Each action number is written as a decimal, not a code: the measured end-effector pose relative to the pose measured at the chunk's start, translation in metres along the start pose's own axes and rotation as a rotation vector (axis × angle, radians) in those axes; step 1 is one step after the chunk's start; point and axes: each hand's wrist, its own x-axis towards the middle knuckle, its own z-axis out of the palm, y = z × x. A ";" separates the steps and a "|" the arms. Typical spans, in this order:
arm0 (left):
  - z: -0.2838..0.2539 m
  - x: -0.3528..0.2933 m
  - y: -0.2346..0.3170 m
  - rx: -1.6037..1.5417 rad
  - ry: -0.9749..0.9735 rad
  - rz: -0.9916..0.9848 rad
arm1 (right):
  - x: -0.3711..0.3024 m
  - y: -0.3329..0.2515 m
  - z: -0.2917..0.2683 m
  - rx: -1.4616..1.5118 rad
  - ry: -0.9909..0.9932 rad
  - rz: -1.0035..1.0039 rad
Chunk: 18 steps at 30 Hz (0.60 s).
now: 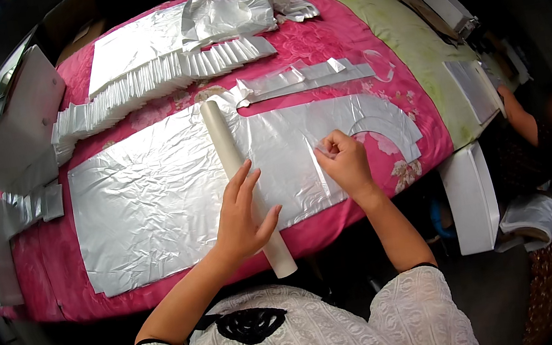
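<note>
A: What do the 2 hands nearest the camera do?

B: The left hand [243, 216] lies open, fingers spread, flat on a cream cardboard tube [243, 177] that rests slantwise across the big silver foil sheet [153, 204]. The tube's near end juts past the table's front edge.

A: And the other?

B: The right hand [344, 161] is curled closed, fingertips pinching the foil sheet at a crease just right of the tube.

A: Where does that sheet lie?

B: Spread on the pink floral tablecloth [50, 275], reaching from the left part of the table to an arch-shaped cutout [382, 126] at its right end.

A: Further back?

B: A narrow strip of crinkled foil scraps [305, 76], then a long row of pleated foil pieces [157, 80], overlapping like a fan. Beyond those, another flat foil sheet [131, 44] with a crumpled foil wad [232, 13] beside it.

A: Anything off to the sides?

B: A green cloth [405, 34] covers the table's far right, and another person's arm [518, 114] shows beyond the right edge.
</note>
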 end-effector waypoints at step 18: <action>-0.212 -0.081 -0.096 -0.385 0.119 -0.989 | -0.116 -0.074 0.032 -0.386 -0.716 0.092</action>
